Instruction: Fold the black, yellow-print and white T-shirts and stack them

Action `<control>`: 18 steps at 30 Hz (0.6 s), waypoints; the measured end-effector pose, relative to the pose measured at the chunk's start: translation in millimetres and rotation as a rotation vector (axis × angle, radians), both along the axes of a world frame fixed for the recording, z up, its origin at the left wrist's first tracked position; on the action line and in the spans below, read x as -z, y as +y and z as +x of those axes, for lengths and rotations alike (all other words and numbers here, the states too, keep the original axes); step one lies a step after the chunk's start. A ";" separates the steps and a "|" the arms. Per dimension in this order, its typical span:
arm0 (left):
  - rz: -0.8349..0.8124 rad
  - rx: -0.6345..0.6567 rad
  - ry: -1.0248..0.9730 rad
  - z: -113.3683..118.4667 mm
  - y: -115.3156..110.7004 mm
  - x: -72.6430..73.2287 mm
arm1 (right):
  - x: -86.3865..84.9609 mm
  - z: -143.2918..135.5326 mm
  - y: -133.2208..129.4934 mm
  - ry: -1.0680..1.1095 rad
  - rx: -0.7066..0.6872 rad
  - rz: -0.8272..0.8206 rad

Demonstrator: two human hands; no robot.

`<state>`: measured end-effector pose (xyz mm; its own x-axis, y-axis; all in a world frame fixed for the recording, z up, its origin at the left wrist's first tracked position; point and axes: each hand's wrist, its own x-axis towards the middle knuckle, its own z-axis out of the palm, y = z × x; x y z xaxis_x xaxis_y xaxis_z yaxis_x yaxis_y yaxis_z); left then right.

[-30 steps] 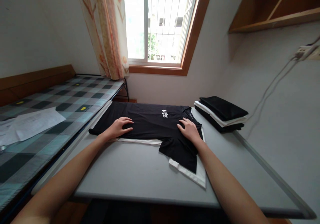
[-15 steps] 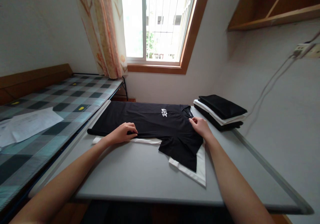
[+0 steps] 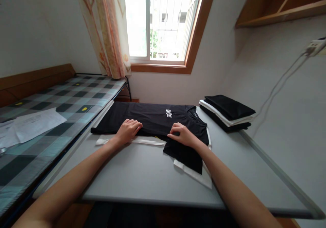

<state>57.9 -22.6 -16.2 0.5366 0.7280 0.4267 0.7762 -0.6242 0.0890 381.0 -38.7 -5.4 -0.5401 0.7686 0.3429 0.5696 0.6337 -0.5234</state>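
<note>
A black T-shirt (image 3: 152, 114) with white lettering lies spread sideways on the grey table (image 3: 132, 177), its collar to the right and one sleeve towards me. Underneath it, a white garment (image 3: 150, 141) shows along the near side and around the sleeve. My left hand (image 3: 128, 131) is closed at the near side edge of the black T-shirt, thumb and fingers together on the cloth. Over the base of the near sleeve is my right hand (image 3: 183, 135), fingers bent and a gap between thumb and fingertips. Its palm side is hidden.
Folded black and white clothes (image 3: 228, 110) are stacked at the table's back right, against the wall. To the left stands a bed with a checked mattress (image 3: 76, 95) and papers (image 3: 33, 124) on it. A curtain (image 3: 109, 31) hangs beside the window behind the table.
My right hand has left the collar and moved left to the sleeve base. My left hand has shifted slightly up and onto the shirt's edge. The view has tilted a little.
</note>
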 end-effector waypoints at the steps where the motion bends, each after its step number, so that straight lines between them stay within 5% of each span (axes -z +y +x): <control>1: 0.008 0.004 0.020 0.6 0.5 0.2 | 0.3 -7.2 -3.0 -0.041 -0.028 0.027; 10: -0.082 0.242 0.003 -8.3 -2.6 -6.6 | 4.9 -18.4 -8.5 -0.198 -0.034 0.074; 18: -0.142 0.249 0.020 -6.9 -2.3 -7.5 | 4.4 -15.1 -6.3 -0.113 -0.091 -0.019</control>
<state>51.1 -24.9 -8.7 0.7135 0.6247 0.3172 0.6031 -0.7781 0.1756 365.9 -45.0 -9.9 -0.6423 0.7205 0.2615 0.5663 0.6760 -0.4715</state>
